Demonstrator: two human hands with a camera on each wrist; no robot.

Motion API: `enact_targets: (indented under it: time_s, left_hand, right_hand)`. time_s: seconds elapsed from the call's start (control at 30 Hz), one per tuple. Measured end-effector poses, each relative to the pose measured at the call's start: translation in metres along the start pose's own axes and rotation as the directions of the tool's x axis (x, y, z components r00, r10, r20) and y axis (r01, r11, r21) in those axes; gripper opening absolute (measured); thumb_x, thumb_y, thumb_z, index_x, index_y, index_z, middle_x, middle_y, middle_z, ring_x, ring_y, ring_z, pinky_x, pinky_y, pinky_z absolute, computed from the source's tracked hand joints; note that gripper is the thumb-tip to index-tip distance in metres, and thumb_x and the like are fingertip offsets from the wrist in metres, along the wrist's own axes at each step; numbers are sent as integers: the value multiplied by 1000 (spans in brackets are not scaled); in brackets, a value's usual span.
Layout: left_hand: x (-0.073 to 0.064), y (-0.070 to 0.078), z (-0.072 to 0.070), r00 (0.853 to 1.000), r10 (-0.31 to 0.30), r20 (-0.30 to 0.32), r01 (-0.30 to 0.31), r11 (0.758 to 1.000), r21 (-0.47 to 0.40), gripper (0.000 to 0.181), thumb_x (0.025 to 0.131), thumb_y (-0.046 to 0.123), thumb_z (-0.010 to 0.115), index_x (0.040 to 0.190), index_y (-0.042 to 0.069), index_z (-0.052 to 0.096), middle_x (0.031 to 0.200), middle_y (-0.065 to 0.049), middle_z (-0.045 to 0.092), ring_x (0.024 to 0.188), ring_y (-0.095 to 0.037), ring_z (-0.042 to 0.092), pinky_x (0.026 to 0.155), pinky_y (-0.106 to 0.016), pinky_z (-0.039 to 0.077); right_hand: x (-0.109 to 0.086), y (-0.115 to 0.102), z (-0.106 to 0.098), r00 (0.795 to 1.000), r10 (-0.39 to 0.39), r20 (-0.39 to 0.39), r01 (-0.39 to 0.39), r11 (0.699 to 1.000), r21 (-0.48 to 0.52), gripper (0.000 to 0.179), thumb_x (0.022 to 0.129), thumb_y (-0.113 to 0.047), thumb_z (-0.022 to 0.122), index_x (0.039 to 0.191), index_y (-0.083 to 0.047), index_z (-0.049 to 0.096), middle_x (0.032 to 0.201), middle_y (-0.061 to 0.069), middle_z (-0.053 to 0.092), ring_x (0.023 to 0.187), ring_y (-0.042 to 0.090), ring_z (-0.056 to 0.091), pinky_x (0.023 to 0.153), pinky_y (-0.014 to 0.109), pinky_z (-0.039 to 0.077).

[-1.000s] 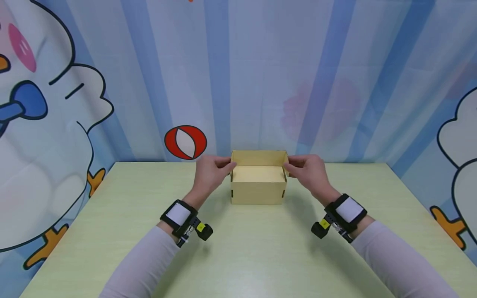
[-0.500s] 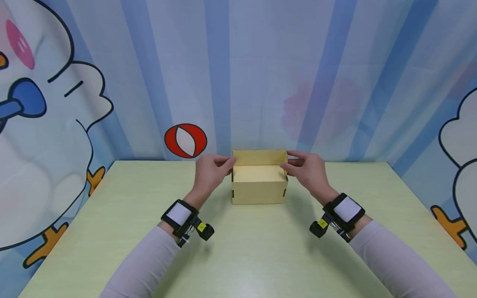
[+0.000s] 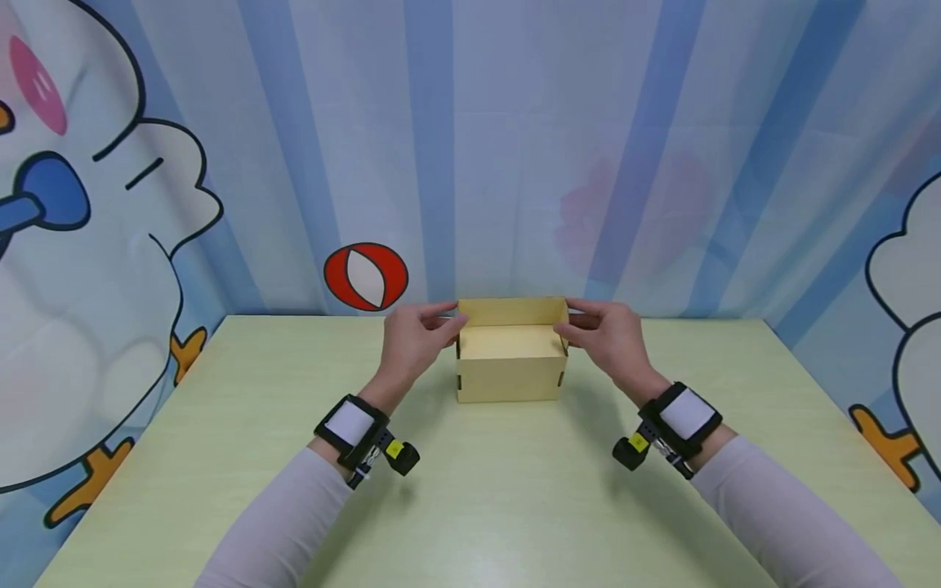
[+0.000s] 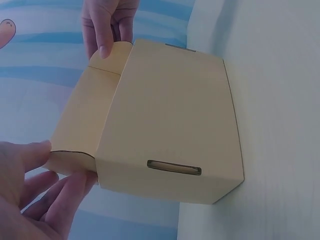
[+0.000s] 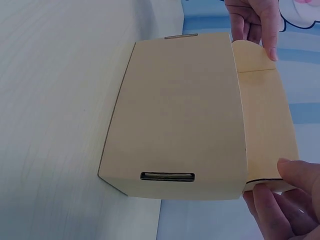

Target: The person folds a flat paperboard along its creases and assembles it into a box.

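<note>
A small pale tan box [image 3: 509, 380] stands on the table near its back edge. It looks like cardboard, with dark-edged slots by its side corners. At its back a panel [image 3: 512, 311] rises, with a rounded side flap [image 4: 73, 161] at either end. My left hand [image 3: 414, 341] pinches the left flap, thumb on top and fingers beneath. On the opposite side, the right hand [image 3: 608, 341] holds the right flap [image 5: 265, 185] between thumb and fingers. Both wrist views show the box's smooth front face and a slot [image 5: 167, 177] near its corner.
The light wood-grain table [image 3: 485, 490] ends at a blue striped curtain [image 3: 500, 163] close behind the box. A red and white ball [image 3: 366, 277] and cartoon figures are printed on it. Each wrist carries a strapped camera [image 3: 402, 457].
The box stays in place. My right thumb has shifted slightly inward over the right flap, and the left fingers have moved a little on theirs.
</note>
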State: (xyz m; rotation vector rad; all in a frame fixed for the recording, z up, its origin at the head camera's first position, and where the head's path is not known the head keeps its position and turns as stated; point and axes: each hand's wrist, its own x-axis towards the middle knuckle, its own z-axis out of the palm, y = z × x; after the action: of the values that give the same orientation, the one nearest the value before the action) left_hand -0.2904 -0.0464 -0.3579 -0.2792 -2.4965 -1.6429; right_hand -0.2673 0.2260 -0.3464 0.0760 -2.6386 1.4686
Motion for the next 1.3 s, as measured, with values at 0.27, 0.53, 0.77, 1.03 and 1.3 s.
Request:
enact_targets:
  time_s: [0.27,0.53,0.77,1.03,1.3]
  left_hand:
    - [-1,-1,-4,999,9,50,-10,1000,11,39,89,29,74,126,15,69,103,-12,77,90,-28,76,78,-29,60]
    - [-2,-3,-6,998,29,60,-32,997,64,36,88,27,76,121,14,72,103,-10,77,93,-23,75,78,-33,60]
    - [-4,-7,-7,995,53,80,-59,995,81,36,86,24,77,120,13,73,103,-9,77,93,-22,74,79,-33,61]
    - [-5,-13,-9,993,51,102,-60,995,85,36,85,23,79,119,13,74,107,-7,77,95,-21,73,77,-30,60]
    - [-8,-18,-10,986,107,125,-122,986,118,36,83,21,80,118,15,74,108,-7,77,95,-21,74,79,-32,61]
  right_hand:
    - [-2,3,0,1000,-14,-2,14,999,-42,55,90,-16,73,141,-9,55,126,20,68,114,31,68,88,40,59]
    - [-5,9,1,999,-48,-19,46,994,-100,57,88,-19,75,140,-9,56,124,18,69,114,31,68,90,44,58]
    - [-8,17,2,986,-161,-39,154,977,-147,47,93,-24,69,136,-7,60,119,19,71,109,32,70,85,45,59]
    - [-9,23,0,968,-248,-38,242,963,-120,32,98,-26,62,123,-7,69,120,17,71,94,29,74,82,39,60]
    - [-10,28,-3,960,-280,13,279,953,-121,31,95,-22,67,125,-15,70,126,10,70,113,25,67,90,42,58]
